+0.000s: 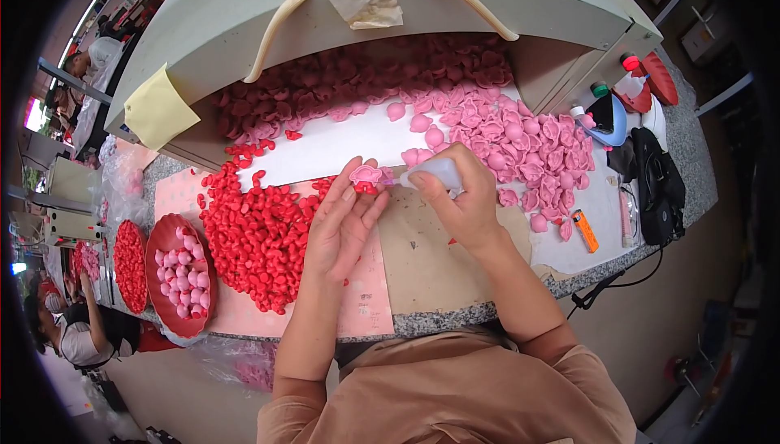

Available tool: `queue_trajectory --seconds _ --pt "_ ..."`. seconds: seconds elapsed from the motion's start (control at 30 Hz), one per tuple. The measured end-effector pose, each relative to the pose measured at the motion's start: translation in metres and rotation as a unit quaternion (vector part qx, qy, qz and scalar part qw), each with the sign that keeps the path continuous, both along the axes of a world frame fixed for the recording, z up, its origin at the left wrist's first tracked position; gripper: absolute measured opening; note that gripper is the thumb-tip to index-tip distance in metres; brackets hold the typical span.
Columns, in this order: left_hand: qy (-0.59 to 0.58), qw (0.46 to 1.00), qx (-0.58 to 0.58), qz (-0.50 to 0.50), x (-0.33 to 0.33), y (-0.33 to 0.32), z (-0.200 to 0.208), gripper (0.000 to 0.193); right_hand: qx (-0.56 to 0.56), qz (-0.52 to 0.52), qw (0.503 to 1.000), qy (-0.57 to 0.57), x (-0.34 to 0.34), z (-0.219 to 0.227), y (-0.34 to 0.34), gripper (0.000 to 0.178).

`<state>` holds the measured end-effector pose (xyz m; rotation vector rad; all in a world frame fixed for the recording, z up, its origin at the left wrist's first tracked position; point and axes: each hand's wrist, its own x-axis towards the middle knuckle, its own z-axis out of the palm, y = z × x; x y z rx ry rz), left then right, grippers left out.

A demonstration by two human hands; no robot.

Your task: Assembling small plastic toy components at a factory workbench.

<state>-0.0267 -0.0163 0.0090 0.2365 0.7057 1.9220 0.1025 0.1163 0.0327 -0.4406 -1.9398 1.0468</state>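
Over the front middle of the bench, my left hand (340, 237) holds a small pink plastic piece (367, 173) in its fingertips, palm up. A red plastic piece (365, 188) sits at the near side of the pink one; I cannot tell whether they are joined. My right hand (474, 204) is wrapped round a whitish squeeze bottle (439, 171). The bottle lies nearly level, its narrow tip pointing left at the pink piece. Whether the tip touches the piece, or anything flows from it, is too small to tell.
Red pieces (260, 241) lie heaped at left, pink shell-like pieces (520, 147) at right. A grey box-like hood (471, 5) arches over the back. At far left stands a red bowl (206, 294) of pink balls. An orange lighter (584, 231) and black bag (660, 188) lie right.
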Motion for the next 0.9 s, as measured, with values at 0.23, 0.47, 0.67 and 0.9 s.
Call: queue_trajectory --seconds 0.23,0.47,0.67,0.9 --pt "0.003 1.000 -0.012 -0.028 -0.0012 -0.0012 -0.0027 0.049 -0.087 0.025 0.996 0.019 0.0006 -0.0009 -0.0021 0.023" --pt "0.009 0.999 -0.015 -0.029 0.0001 -0.0005 -0.0015 0.049 -0.070 0.028 0.997 0.007 -0.0012 -0.0003 -0.0030 0.022" --pt "0.007 0.999 -0.015 -0.031 0.0003 -0.0005 -0.0018 0.049 -0.040 0.021 0.999 0.005 -0.0021 -0.0021 -0.0031 0.023" --pt "-0.002 1.000 -0.008 -0.025 -0.0009 -0.0020 -0.0016 0.048 -0.184 0.047 0.980 0.057 0.0029 -0.0015 0.0040 0.022"
